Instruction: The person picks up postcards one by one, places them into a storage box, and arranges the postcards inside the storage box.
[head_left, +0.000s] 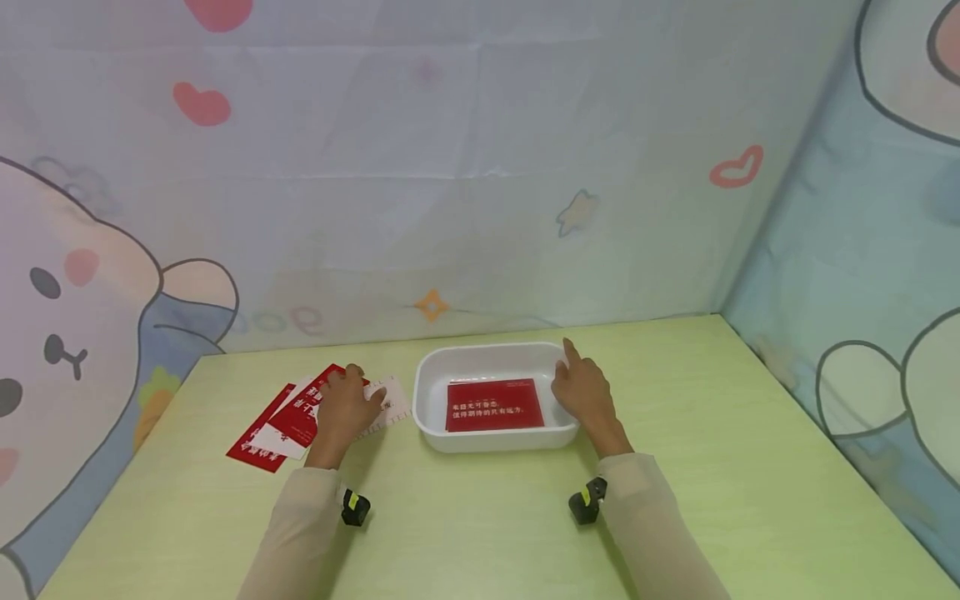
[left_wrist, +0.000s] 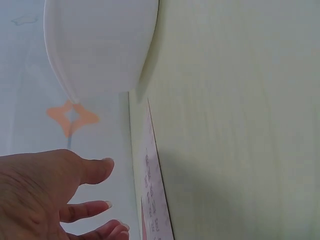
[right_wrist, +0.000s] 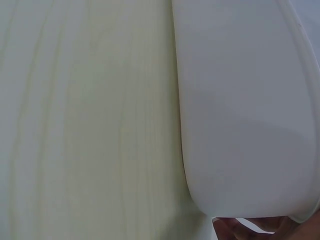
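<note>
My left hand (head_left: pixel 347 410) is over a loose spread of printed cards, its thumb and fingers apart in the left wrist view. Beneath and beside it lie a red card (head_left: pixel 294 423), a pale card with print (head_left: pixel 393 404) and another red card (head_left: pixel 243 454). Whether the fingertips touch a card is hidden. A white plastic tray (head_left: pixel 487 442) stands in the middle, with a red card (head_left: pixel 495 406) bearing white characters lying in it. My right hand (head_left: pixel 587 396) holds the tray's right end by the rim; some fingers are curled at its outer wall in the right wrist view.
The cards and tray are on a pale yellow-green wooden table (head_left: pixel 465 525). A cartoon-print cloth (head_left: pixel 487 208) hangs along the back edge, and another printed panel (head_left: pixel 847 275) borders the right side. Small black cameras are worn on both wrists.
</note>
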